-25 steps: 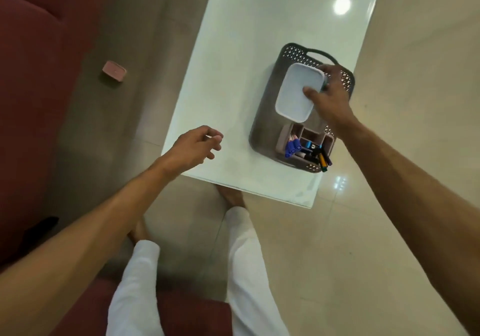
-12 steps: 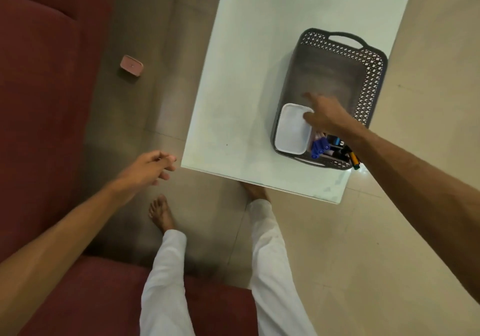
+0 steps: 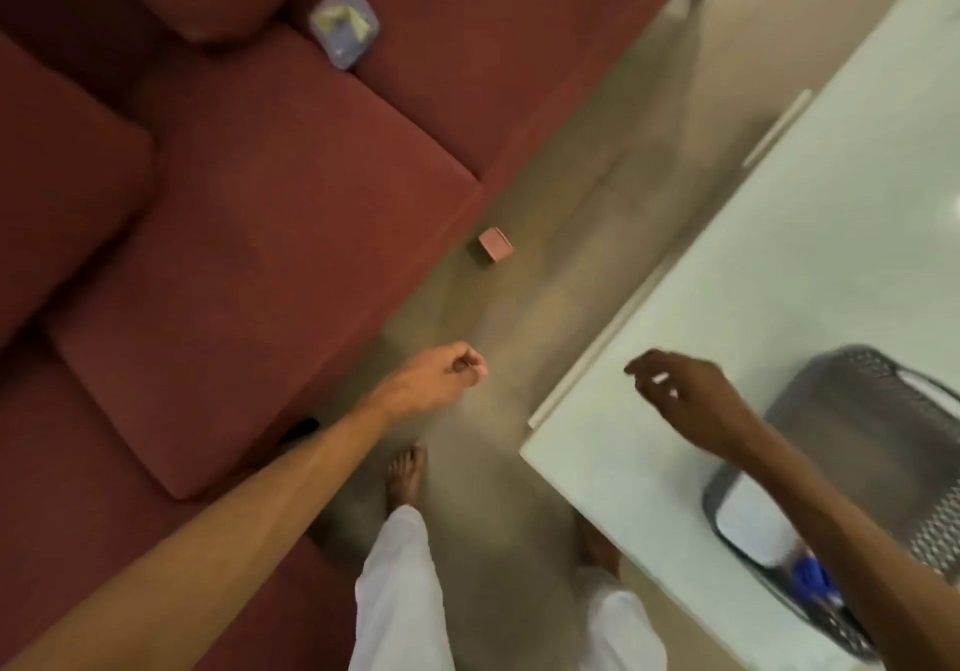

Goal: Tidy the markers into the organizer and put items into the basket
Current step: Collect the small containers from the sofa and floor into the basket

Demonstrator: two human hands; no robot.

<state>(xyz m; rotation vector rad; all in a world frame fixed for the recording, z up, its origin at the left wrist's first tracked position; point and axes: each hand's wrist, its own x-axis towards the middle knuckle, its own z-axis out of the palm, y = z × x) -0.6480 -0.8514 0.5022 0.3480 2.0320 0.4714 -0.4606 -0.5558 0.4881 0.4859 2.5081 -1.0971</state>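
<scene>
Basket of dark grey perforated plastic [image 3: 852, 410] stands on the pale glossy worktop [image 3: 779, 234] at the right of the view, and inside its near end a white rectangular container [image 3: 753, 530] and a cluster of blue-capped markers [image 3: 810, 574] can be made out, though blur hides the organizer that should hold them. The item that looks left to collect is a small pink box-like object [image 3: 496, 243] lying on the beige tiled floor [image 3: 571, 177], just beside the front edge of the dark red fabric sofa [image 3: 234, 203] and well apart from the basket. It lies ahead of both hands, up the frame and between them, slightly nearer the line of the left one; its shape is too blurred to give a sure long axis. The left hand [image 3: 441, 377] hangs over the floor with its fingers loosely curled and nothing visibly in them. The right hand [image 3: 680, 400] hovers over the near corner of the worktop, fingers relaxed and spread, grasping nothing. By this layout the left hand is judged the nearer and has clear floor before it, while the right would have to cross the worktop's corner. A clear plastic pouch [image 3: 343, 23] rests on the sofa, farther off.
</scene>
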